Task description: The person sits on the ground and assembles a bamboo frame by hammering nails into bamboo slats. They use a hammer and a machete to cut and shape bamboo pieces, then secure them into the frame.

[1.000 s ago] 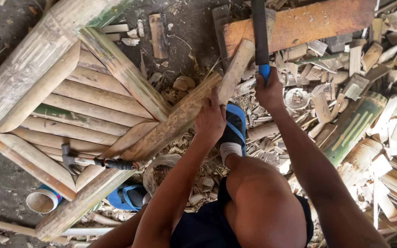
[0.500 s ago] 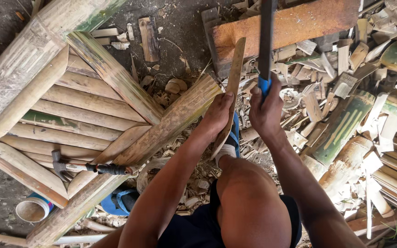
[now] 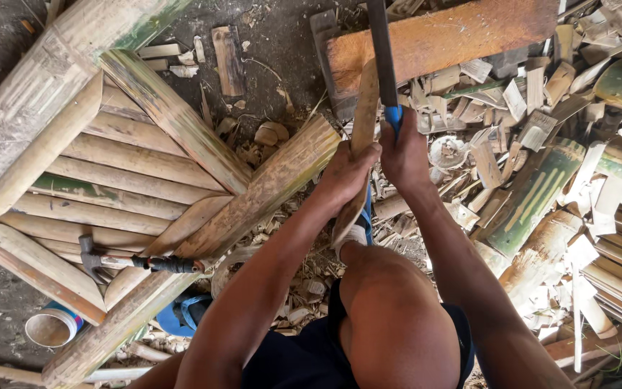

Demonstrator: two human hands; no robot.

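Note:
My left hand (image 3: 347,171) grips a narrow split bamboo slat (image 3: 363,108) that stands nearly upright in front of my knee. My right hand (image 3: 406,155) is closed on the blue handle of a long dark blade (image 3: 381,50), which points away from me right beside the slat's upper end. Both hands are close together, just above a thick bamboo pole (image 3: 268,191) that lies diagonally. Behind the slat lies an orange-brown wooden block (image 3: 448,39). Whether the blade touches the slat I cannot tell.
A frame of split bamboo slats (image 3: 109,166) fills the left, with a hammer (image 3: 134,261) lying on it. A small tin can (image 3: 52,328) stands at lower left. Bamboo offcuts and chips (image 3: 541,180) litter the ground at right. A blue sandal (image 3: 181,313) lies under the pole.
My hands have drawn together. The slat has gone from leaning to nearly upright, and the blade has come in beside its top. The view has shifted slightly.

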